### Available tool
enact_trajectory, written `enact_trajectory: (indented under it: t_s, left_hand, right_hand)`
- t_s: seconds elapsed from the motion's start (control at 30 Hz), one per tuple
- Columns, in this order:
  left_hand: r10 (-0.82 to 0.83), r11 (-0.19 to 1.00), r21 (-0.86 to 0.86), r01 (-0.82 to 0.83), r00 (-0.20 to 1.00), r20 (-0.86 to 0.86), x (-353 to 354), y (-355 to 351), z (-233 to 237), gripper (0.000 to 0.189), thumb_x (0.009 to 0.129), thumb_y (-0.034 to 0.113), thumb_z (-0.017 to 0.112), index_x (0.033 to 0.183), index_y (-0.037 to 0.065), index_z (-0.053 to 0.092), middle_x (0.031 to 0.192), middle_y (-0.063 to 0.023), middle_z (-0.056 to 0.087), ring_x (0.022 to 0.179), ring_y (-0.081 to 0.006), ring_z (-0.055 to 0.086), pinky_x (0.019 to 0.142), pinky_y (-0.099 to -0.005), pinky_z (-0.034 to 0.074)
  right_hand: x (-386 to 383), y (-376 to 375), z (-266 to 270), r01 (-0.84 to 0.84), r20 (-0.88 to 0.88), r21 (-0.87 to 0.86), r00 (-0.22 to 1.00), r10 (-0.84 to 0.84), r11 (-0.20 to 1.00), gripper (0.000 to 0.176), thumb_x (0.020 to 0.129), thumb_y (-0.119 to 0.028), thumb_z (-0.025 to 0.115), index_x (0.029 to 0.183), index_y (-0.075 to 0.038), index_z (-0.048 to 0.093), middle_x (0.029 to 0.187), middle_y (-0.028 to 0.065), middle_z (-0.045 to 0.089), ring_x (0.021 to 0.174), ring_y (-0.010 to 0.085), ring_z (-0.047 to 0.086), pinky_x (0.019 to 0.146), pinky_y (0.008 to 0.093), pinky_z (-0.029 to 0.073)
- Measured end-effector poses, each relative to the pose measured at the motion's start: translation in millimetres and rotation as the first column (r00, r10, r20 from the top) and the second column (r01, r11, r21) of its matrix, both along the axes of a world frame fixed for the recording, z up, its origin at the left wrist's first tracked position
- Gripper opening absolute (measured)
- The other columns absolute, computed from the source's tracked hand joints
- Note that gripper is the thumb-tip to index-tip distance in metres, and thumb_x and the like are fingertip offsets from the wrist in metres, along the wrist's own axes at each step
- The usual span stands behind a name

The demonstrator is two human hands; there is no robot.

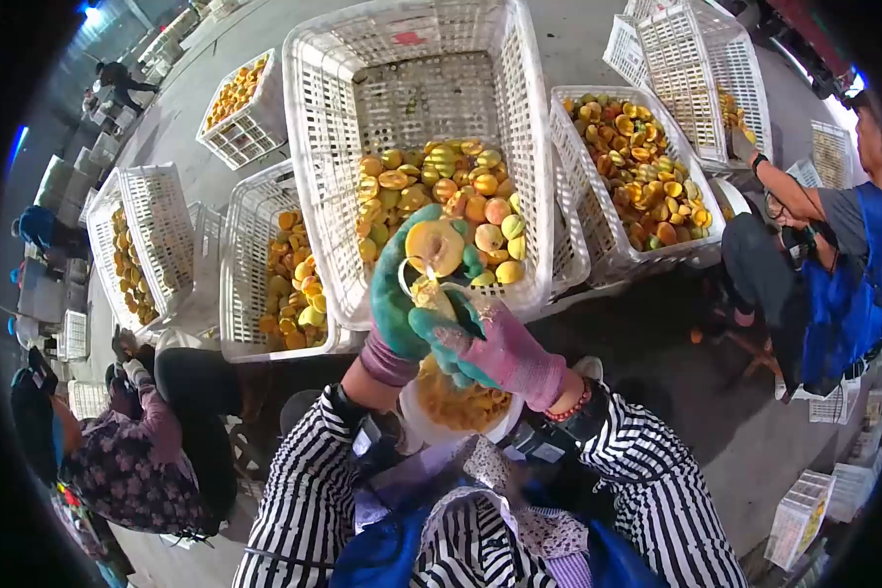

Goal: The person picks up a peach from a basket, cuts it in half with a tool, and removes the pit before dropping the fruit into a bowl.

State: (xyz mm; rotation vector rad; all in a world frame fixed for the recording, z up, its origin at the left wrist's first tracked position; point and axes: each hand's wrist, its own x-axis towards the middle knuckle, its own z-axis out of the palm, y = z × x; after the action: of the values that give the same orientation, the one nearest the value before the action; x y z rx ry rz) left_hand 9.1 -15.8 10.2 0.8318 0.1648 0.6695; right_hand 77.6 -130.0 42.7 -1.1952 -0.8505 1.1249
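My left hand (390, 299), in a green-palmed glove with a pink cuff, is closed around a peach half (434, 247), its yellow cut face toward me. My right hand (495, 345), gloved alike, grips a looped pitting tool (429, 297) with a pale, pulp-smeared handle. The tool's thin metal loop lies at the lower edge of the peach half. Just beyond my hands, a large white crate (316, 196) is tilted toward me, with whole and cut peaches (446, 181) in its near end. Below them, a white bucket (513, 416) between my knees holds orange scraps.
Crates of peach halves stand left (240, 230) and right (608, 230) of the tilted crate. A co-worker (843, 245) in a blue apron sits at the right, reaching into a crate. Another person (147, 461) in a flowered top sits at the left.
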Motion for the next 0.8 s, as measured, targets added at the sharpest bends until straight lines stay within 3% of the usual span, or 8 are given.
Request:
enact_trajectory:
  t_s: [0.1,0.13,0.23,0.33,0.47,0.53,0.63,0.8]
  left_hand:
    - [-0.080,0.970,-0.225,0.093,0.995,0.064,-2.1,12.3,7.2,0.048,0.097,0.041,0.037,0.126,0.004,0.044,0.111,-0.0125,0.057,0.093,-0.0232,0.060,0.083,-0.0370,0.051]
    - [-0.038,0.977,-0.209,0.045,0.999,0.039,0.3,13.9,2.1,0.049,0.097,0.043,0.037,0.126,0.004,0.043,0.111,-0.0127,0.057,0.093,-0.0224,0.059,0.083,-0.0371,0.051]
    - [-0.006,0.990,-0.138,0.004,1.000,-0.017,1.6,10.8,1.0,0.052,0.096,0.047,0.036,0.126,0.005,0.042,0.111,-0.0130,0.056,0.093,-0.0212,0.059,0.083,-0.0367,0.051]
    - [0.011,0.999,-0.034,-0.013,0.998,-0.060,2.9,-0.1,7.0,0.054,0.096,0.049,0.035,0.127,0.005,0.040,0.112,-0.0132,0.055,0.094,-0.0207,0.059,0.082,-0.0357,0.050]
    - [0.099,0.992,0.089,-0.094,0.993,-0.060,3.0,-8.8,13.6,0.052,0.097,0.047,0.033,0.126,0.005,0.040,0.112,-0.0135,0.055,0.093,-0.0207,0.058,0.082,-0.0341,0.050]
    - [0.184,0.964,0.215,-0.156,0.976,-0.116,3.2,-11.3,17.8,0.049,0.098,0.045,0.031,0.122,0.004,0.042,0.109,-0.0125,0.056,0.092,-0.0189,0.058,0.081,-0.0330,0.050]
    - [0.173,0.941,0.313,-0.129,0.978,-0.117,-2.6,-6.6,13.7,0.048,0.098,0.045,0.030,0.121,0.004,0.042,0.106,-0.0109,0.055,0.090,-0.0168,0.057,0.079,-0.0309,0.050]
    - [0.389,0.722,0.666,-0.188,0.906,-0.165,-11.0,-3.7,24.1,0.046,0.099,0.040,0.028,0.110,0.001,0.050,0.101,-0.0085,0.056,0.087,-0.0143,0.056,0.078,-0.0274,0.048]
  right_hand:
    - [4.6,-5.4,2.2,0.075,0.086,-0.127,0.994,-0.064,0.989,0.030,0.090,-0.024,0.060,0.113,-0.006,0.059,0.069,-0.0036,0.055,0.054,0.0044,0.049,0.047,0.0206,0.039]
    - [9.6,-4.2,-4.8,0.093,0.167,-0.145,0.984,-0.069,0.985,0.040,0.086,-0.031,0.063,0.109,0.002,0.056,0.085,0.0221,0.064,0.079,0.0353,0.063,0.065,0.0386,0.048]
    - [13.7,-3.0,-12.5,0.141,0.295,-0.158,0.951,-0.089,0.977,0.042,0.086,-0.032,0.062,0.109,0.002,0.056,0.087,0.0229,0.064,0.084,0.0384,0.062,0.067,0.0404,0.048]
    - [8.6,2.9,-20.9,0.222,0.332,-0.004,0.920,-0.208,0.975,0.031,0.089,-0.025,0.061,0.110,-0.003,0.058,0.067,0.0009,0.058,0.055,0.0064,0.052,0.048,0.0234,0.042]
    - [8.3,10.7,-32.8,0.288,0.453,0.029,0.850,-0.269,0.957,0.033,0.089,-0.025,0.062,0.111,-0.002,0.056,0.070,0.0021,0.059,0.056,0.0072,0.054,0.049,0.0239,0.043]
    - [6.1,14.3,-34.1,0.265,0.544,0.369,0.716,-0.438,0.891,0.033,0.089,-0.025,0.061,0.112,-0.002,0.054,0.070,0.0019,0.058,0.055,0.0078,0.054,0.049,0.0240,0.043]
    - [5.3,7.7,-17.8,0.138,0.222,0.000,0.966,-0.135,0.990,0.032,0.089,-0.025,0.061,0.111,-0.004,0.051,0.069,0.0010,0.055,0.051,0.0083,0.052,0.045,0.0239,0.041]
    - [5.7,4.2,-14.7,-0.008,0.016,-0.113,1.000,0.010,0.994,0.031,0.089,-0.024,0.061,0.112,-0.007,0.049,0.067,-0.0009,0.052,0.046,0.0085,0.048,0.039,0.0237,0.037]
